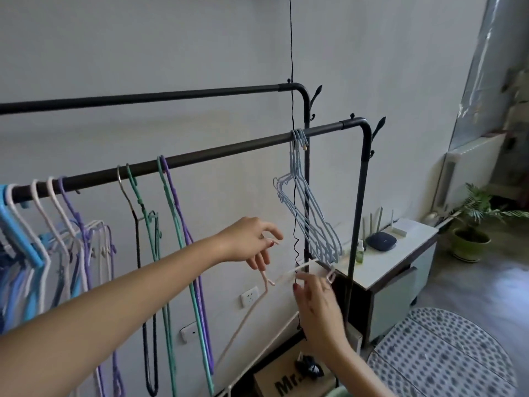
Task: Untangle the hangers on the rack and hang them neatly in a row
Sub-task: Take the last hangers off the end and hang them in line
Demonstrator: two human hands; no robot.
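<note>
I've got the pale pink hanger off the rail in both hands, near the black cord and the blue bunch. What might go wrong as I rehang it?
1. The pink hanger crosses the hanging black cord by your right hand; lifting may snag it.
2. Its far end lies by the blue hangers; it could hook into them.
3. Your left hand holds only the hook end, so it may swing.
</note>
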